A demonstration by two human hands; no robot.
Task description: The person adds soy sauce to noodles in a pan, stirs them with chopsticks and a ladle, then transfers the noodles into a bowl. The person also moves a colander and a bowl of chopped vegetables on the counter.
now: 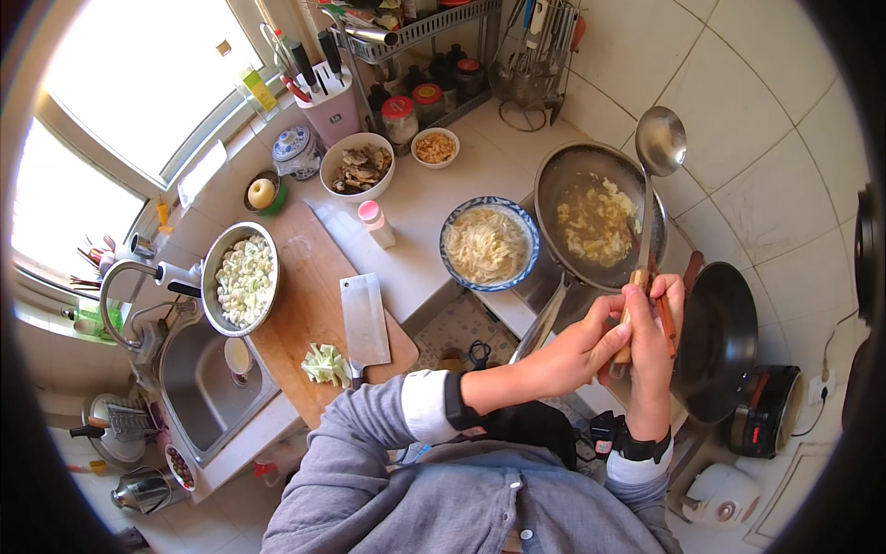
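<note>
A metal ladle [661,142] with a wooden handle points up and away over the right side of a frying pan [550,208]. Both of my hands meet at that handle: my left hand [588,339] grips it from the left, and my right hand [649,336] closes around it. Reddish-brown sticks [666,315], perhaps chopsticks, also sit in my right hand. Pieces of cooked egg [599,221] lie in the pan with some liquid. Left of the pan stands a blue-and-white bowl [453,208] of pale shreds [486,247].
A cleaver [367,318] and chopped pale green vegetable [327,365] lie on a wooden cutting board [297,311]. A steel bowl [275,277] holds diced vegetable pieces. Further back stand a bowl of mushrooms [360,166] and a pink-capped shaker [377,225]. A dark wok [716,346] is at right.
</note>
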